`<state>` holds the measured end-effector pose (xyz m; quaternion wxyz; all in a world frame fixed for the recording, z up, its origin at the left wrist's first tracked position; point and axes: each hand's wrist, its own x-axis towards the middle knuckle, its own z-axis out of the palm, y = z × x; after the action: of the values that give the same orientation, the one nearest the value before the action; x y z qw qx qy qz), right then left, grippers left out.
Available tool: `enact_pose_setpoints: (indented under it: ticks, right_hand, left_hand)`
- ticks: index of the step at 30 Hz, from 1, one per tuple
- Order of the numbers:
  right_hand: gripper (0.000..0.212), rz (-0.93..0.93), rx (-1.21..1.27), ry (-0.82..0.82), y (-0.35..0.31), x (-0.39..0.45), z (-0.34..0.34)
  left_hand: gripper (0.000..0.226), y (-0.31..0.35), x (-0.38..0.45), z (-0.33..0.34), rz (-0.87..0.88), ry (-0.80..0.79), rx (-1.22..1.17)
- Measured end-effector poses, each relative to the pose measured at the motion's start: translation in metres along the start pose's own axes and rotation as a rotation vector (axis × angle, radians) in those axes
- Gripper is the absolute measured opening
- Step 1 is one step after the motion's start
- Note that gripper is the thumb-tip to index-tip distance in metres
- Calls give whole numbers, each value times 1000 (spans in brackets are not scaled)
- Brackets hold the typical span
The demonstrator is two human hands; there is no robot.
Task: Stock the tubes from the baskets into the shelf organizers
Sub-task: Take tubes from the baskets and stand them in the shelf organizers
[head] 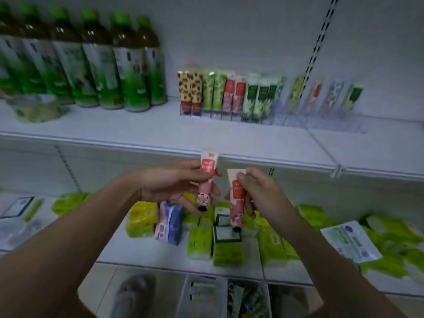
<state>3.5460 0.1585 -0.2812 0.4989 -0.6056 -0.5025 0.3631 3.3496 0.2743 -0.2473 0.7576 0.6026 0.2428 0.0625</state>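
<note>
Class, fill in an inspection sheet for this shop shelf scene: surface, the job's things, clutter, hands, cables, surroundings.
Surface: white metal upper shelf.
Job's things: two pink-and-red printed tubes with black caps, one in the left hand, one in the right hand; clear plastic shelf organizer partly filled with upright tubes; white baskets below.
Clutter: green-capped tea bottles; green tissue packs on the lower shelf.
Hands: left hand and right hand each grip a tube.
Cables: nothing seen.
Surroundings: white back panel.

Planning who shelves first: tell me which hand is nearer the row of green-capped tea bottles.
Left. The left hand with its pink tube is below and right of the bottles; the right hand lies farther right.
</note>
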Motion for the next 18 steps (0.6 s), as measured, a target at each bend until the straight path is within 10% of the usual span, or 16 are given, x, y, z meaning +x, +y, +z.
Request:
enact_pose_setpoints:
  ticks: [18]
  right_hand:
    - [7, -248, -161, 148, -148, 84, -90]
  left_hand:
    - [31, 179, 7, -5, 469, 517, 417]
